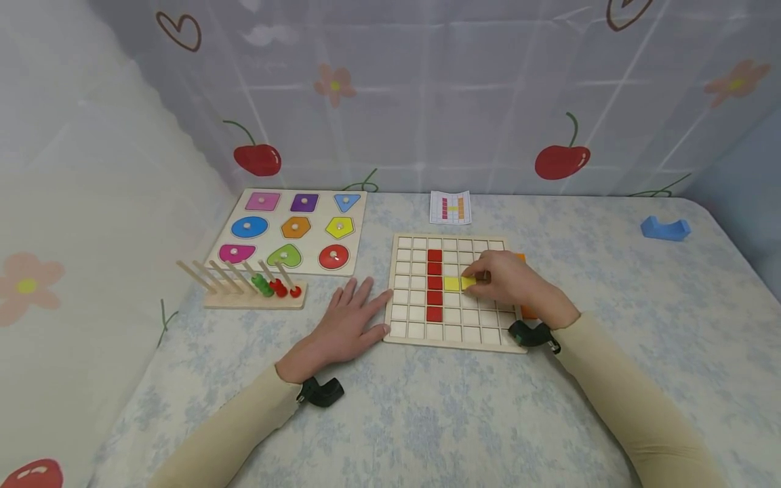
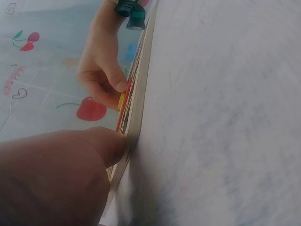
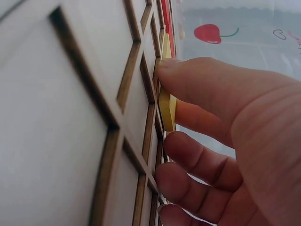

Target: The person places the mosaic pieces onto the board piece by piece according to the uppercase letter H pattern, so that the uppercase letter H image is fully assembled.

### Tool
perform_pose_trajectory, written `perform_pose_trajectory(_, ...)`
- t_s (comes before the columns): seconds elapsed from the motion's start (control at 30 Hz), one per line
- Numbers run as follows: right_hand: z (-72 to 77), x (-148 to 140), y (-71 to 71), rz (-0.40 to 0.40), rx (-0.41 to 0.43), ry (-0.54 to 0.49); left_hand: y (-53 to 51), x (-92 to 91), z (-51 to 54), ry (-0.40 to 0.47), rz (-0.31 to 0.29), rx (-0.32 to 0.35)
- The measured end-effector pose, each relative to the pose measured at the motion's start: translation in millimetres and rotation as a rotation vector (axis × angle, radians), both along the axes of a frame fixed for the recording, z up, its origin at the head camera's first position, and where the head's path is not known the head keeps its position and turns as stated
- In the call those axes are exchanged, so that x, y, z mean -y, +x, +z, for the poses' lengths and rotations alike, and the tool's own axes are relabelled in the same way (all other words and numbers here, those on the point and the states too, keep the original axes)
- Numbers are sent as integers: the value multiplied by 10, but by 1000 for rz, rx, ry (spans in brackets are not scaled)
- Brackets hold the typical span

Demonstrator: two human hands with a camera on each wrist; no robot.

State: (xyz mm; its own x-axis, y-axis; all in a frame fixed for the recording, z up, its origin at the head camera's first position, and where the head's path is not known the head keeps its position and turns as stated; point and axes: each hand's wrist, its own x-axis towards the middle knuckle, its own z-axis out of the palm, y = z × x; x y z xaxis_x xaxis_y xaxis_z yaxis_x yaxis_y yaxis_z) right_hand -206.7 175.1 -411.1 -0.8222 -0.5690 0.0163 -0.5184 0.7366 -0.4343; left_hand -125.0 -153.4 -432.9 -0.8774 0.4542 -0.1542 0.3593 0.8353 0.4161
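A wooden grid board (image 1: 454, 343) lies on the table with a column of several red square tiles (image 1: 434, 269). Right of that column, a yellow tile (image 1: 451, 284) sits in a cell. My right hand (image 1: 511, 279) pinches another yellow tile (image 1: 468, 282) between thumb and finger, just to the right of the first. In the right wrist view, this held yellow tile (image 3: 167, 112) stands tilted against the grid. With fingers spread, my left hand (image 1: 348, 329) lies at the board's left edge, its thumb and index fingertip touching it. Orange pieces (image 1: 528, 312) show partly behind my right hand.
A small pattern card (image 1: 450, 207) lies beyond the board. At the back left is a knobbed shape puzzle (image 1: 360, 230), with a wooden peg stand (image 1: 256, 301) bearing green and red pieces before it. A blue curved block (image 1: 665, 230) sits far right.
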Motion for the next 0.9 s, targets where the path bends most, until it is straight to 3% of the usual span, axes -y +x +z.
perform_pose_trajectory(0.9, 4, 7, 9, -13, 5, 5, 1, -11, 1, -5, 8, -7)
